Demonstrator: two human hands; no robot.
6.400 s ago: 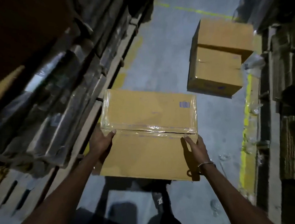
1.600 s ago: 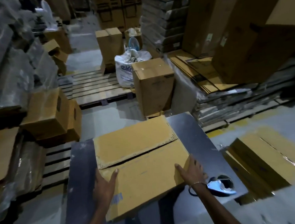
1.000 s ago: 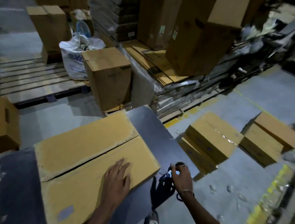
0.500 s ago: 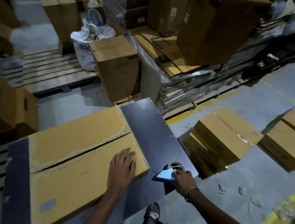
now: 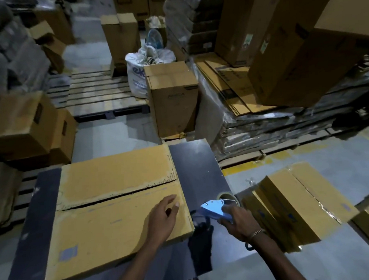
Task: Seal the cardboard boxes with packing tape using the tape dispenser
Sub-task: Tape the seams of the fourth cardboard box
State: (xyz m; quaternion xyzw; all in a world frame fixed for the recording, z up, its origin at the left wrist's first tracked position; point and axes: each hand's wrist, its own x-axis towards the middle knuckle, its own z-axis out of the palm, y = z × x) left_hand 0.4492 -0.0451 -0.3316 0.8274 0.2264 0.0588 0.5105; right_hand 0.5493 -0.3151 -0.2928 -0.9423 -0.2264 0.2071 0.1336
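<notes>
While the flat cardboard box (image 5: 118,204) lies on the dark table (image 5: 198,160), left hand (image 5: 161,219) rests on it and right hand (image 5: 238,221) grips the tape dispenser (image 5: 214,209).
Box top flaps closed, centre seam untaped, far flap edge torn and ragged. Left hand is near box's right end, palm down, fingers relaxed and spread, on near flap. Right hand curls around blue dispenser's handle, just right of box, above table's right edge; tape roll (image 5: 227,198) shows behind the dispenser. Bracelet (image 5: 256,233) on right wrist. Taped boxes (image 5: 296,200) lie on floor to the right.
</notes>
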